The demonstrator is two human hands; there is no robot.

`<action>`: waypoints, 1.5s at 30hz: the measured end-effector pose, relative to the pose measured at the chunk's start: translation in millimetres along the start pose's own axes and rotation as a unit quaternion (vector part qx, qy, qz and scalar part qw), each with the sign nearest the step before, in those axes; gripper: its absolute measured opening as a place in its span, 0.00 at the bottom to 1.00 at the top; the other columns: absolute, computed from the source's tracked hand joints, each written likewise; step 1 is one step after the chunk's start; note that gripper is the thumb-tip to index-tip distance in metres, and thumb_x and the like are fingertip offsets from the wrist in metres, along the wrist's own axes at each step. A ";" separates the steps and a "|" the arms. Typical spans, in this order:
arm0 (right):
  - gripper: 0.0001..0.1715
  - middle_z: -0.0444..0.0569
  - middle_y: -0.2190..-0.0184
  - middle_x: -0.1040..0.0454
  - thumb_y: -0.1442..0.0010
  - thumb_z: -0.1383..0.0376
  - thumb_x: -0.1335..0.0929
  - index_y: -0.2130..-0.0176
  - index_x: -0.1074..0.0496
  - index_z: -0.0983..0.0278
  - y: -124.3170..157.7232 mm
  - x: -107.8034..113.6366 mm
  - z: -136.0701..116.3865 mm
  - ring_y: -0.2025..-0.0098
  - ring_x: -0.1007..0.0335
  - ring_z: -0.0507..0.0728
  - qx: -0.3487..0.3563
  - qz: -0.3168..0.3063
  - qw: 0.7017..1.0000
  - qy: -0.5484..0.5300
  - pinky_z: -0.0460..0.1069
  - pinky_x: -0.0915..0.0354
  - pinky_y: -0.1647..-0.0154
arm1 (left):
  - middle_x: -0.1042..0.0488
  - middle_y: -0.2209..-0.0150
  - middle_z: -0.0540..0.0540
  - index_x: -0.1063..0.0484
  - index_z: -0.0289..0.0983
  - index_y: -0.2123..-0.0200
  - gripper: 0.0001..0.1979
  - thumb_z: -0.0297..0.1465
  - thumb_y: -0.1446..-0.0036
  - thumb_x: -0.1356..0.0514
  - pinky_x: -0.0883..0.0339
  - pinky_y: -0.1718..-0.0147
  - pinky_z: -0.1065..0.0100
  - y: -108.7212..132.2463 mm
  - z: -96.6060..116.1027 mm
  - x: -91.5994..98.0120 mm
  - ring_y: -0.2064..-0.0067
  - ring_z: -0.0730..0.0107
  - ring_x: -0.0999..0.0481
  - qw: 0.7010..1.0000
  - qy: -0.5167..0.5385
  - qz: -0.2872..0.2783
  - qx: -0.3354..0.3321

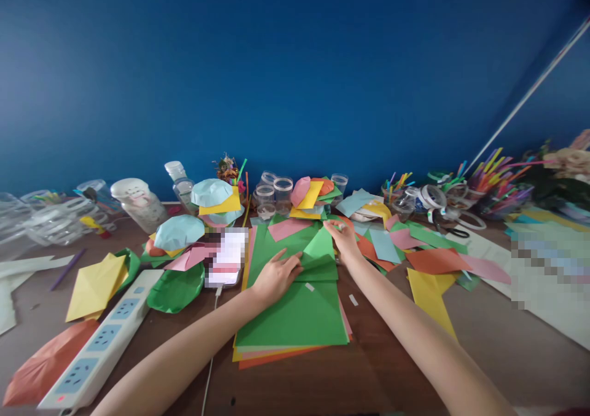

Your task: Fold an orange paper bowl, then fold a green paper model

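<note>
On the bench (382, 382), atop the paper stack (295, 321), the folded green sheet (320, 256) looks liable to crease crooked if the left hand (278, 278), fingers loosely open and resting on it, lets it slip while the fingers of the right hand (344, 239) pinch its far corner.

Green paper (319, 257) (partly folded) atop stacked coloured sheets (295, 324).

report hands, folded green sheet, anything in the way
Left hand resting on folded green sheet. Right hand at its far right corner. Sheet lying on paper stack. Possible snag: small white scrap nearby, on stack.
</note>
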State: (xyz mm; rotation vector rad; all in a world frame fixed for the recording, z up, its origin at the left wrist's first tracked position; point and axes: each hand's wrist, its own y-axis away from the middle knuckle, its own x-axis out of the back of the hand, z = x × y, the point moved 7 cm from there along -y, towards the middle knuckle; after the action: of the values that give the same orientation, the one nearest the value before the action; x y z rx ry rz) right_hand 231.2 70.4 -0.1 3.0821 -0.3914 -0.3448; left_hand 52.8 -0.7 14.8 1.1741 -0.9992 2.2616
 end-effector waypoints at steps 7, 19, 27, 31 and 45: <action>0.22 0.45 0.77 0.28 0.57 0.50 0.28 0.70 0.35 0.62 4.7 -4.1 1.3 0.78 0.30 0.53 -0.029 0.005 0.999 -0.025 0.47 0.32 0.79 | 0.35 0.78 0.52 0.39 0.39 0.67 0.11 0.34 0.36 0.57 0.44 0.77 0.72 5.0 -32.1 25.6 0.78 0.71 0.33 0.973 0.048 0.121 0.191; 0.21 0.40 0.77 0.28 0.66 0.71 0.27 0.67 0.31 0.62 -0.5 -10.6 11.2 0.76 0.31 0.52 0.002 -0.097 0.991 0.091 0.45 0.37 0.76 | 0.38 0.76 0.53 0.41 0.39 0.67 0.11 0.38 0.38 0.56 0.43 0.75 0.71 17.9 -59.9 35.9 0.77 0.73 0.36 0.921 0.106 0.249 0.281; 0.22 0.42 0.75 0.25 0.62 0.70 0.29 0.62 0.30 0.62 3.8 -20.9 0.9 0.73 0.29 0.53 -0.004 -0.249 0.957 0.149 0.46 0.36 0.72 | 0.28 0.61 0.45 0.39 0.35 0.53 0.21 0.39 0.47 0.42 0.33 0.60 0.66 8.9 -67.8 21.4 0.59 0.66 0.27 0.890 0.303 0.226 0.256; 0.22 0.42 0.75 0.26 0.60 0.68 0.29 0.61 0.30 0.63 2.5 -16.0 -3.1 0.74 0.31 0.52 0.018 -0.255 0.954 0.160 0.45 0.38 0.73 | 0.26 0.60 0.42 0.31 0.32 0.59 0.17 0.37 0.48 0.41 0.34 0.57 0.62 4.2 -68.6 24.2 0.57 0.60 0.27 0.906 0.289 0.197 0.239; 0.25 0.45 0.70 0.28 0.58 0.64 0.27 0.58 0.32 0.63 -3.9 -9.1 -9.2 0.69 0.32 0.53 0.080 -0.249 0.944 0.203 0.46 0.37 0.71 | 0.24 0.60 0.42 0.28 0.33 0.59 0.21 0.36 0.58 0.33 0.32 0.58 0.62 12.7 -85.1 5.0 0.60 0.61 0.24 0.764 0.517 0.242 0.302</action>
State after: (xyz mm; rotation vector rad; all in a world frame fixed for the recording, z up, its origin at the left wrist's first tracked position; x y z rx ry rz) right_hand 225.5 76.3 10.7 3.2468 0.3952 0.3429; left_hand -3.6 54.6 -19.5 -0.3839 -0.0818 3.0861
